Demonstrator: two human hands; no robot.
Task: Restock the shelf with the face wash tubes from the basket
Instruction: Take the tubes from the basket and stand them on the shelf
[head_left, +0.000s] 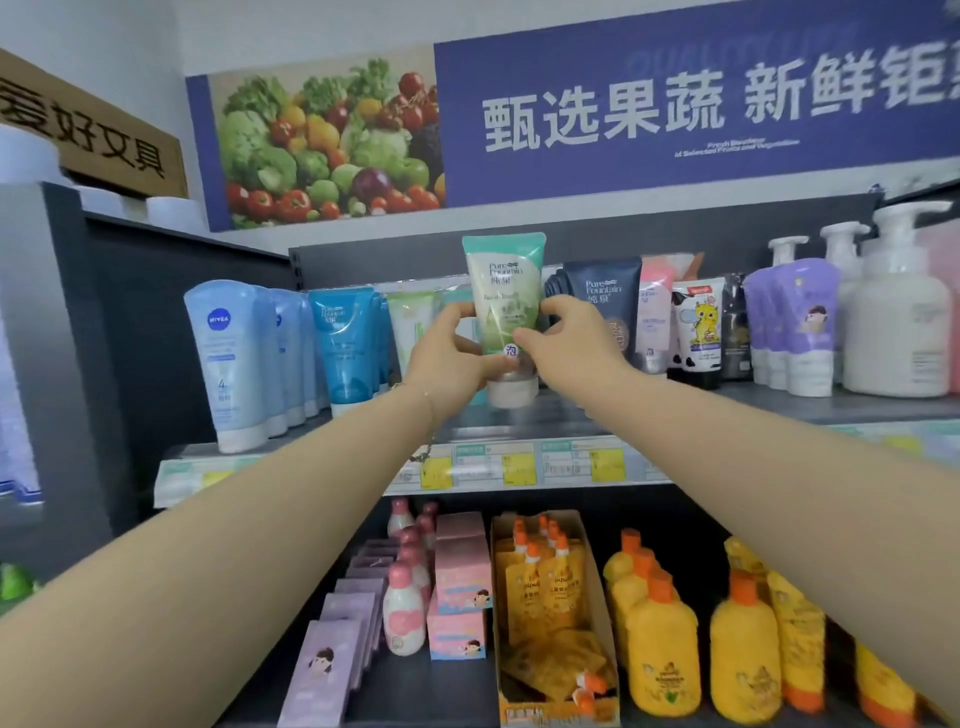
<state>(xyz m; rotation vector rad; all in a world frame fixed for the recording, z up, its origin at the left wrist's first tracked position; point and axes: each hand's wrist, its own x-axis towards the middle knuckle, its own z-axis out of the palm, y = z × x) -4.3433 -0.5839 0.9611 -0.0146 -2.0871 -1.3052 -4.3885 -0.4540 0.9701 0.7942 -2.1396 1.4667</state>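
Observation:
A green face wash tube (504, 291) stands cap-down on the top shelf (545, 415), in the middle of the row. My left hand (449, 353) grips its lower left side and my right hand (566, 338) pinches its lower right side. To its left stand pale green tubes (413, 322), teal-blue tubes (343, 338) and light blue Nivea tubes (228, 358). Right of it stands a dark navy tube (605, 306). The basket is out of view.
Pink and cartoon tubes (698, 332), purple pouches (800, 327) and white pump bottles (901, 322) fill the shelf's right. Price tags (519, 465) line the shelf edge. Below sit pink bottles (402, 608), pink boxes, an orange pouch carton (550, 597) and yellow bottles (662, 649).

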